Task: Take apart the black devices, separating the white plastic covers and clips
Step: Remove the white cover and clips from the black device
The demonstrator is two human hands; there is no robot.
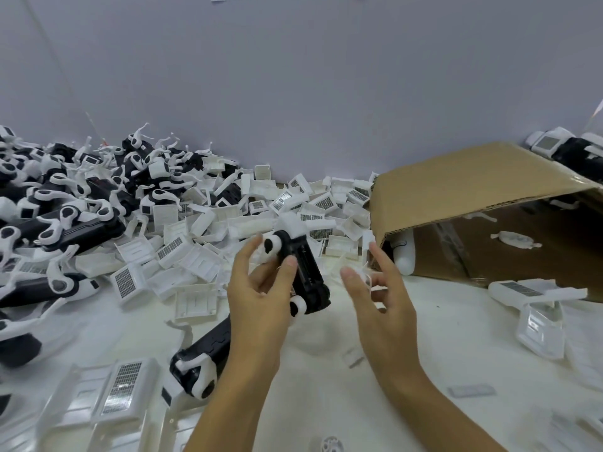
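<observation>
My left hand (pixel 261 295) grips a black device (pixel 305 272) above the table, thumb on its side, fingers behind it. The device carries a white cover (pixel 293 225) at its far end and white round clips at both ends. My right hand (pixel 378 298) hovers just right of the device, fingers spread, pinching a small clear white clip (pixel 367 277) between thumb and fingers. Another black device (pixel 204 360) with white clips lies on the table below my left hand.
A heap of black devices (pixel 65 207) fills the left side. Separated white covers (pixel 293 203) are piled along the wall. An open cardboard box (pixel 489 216) lies on its side at right, with white clips inside. More white covers (pixel 538 318) lie to the right.
</observation>
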